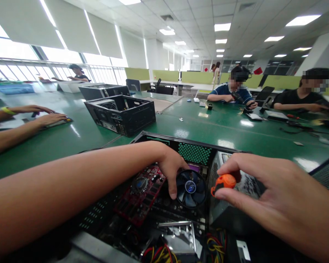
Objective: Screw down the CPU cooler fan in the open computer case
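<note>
My left hand (171, 166) reaches into an open black computer case (178, 138). Its thumb rests at the left edge of a round black cooling fan (190, 187), and the other fingers curl over the far rim, partly hidden. Between the thumb and fingers of my right hand (265, 182) is an orange-and-black screwdriver (225, 180), its handle end showing just right of the fan; I cannot see its shaft. A red graphics card (142, 195) lies under my left wrist. The metal power supply (246, 182) sits behind my right hand.
Bundled coloured cables (216, 246) and a silver bracket (181, 237) lie at the front of the case. Another open case (123, 115) stands on the green table (170, 126). A co-worker's hands (48, 115) are at the left; people sit across the table at right.
</note>
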### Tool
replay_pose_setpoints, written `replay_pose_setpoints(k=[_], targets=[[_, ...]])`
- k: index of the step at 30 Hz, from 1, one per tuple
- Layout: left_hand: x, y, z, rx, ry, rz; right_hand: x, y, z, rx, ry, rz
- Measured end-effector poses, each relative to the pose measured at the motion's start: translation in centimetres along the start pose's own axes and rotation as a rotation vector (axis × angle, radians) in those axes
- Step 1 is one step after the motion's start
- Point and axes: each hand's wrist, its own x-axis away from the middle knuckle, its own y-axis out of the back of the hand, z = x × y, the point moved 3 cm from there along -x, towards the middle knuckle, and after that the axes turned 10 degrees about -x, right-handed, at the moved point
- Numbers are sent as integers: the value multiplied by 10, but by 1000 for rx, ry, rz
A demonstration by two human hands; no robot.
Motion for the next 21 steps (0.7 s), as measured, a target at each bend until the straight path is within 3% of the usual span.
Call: replay_pose_setpoints(k=[5, 14, 18, 21], targets=[[0, 0, 2, -34, 7, -10, 2, -2, 1, 44, 56, 7], [2, 1, -1, -16, -5, -31, -3, -1, 0, 64, 24, 6], [1, -4, 7, -12, -12, -40, 5, -5, 3, 109, 115, -28], [0, -8, 14, -26, -6, -47, 14, -12, 8, 104, 73, -61]])
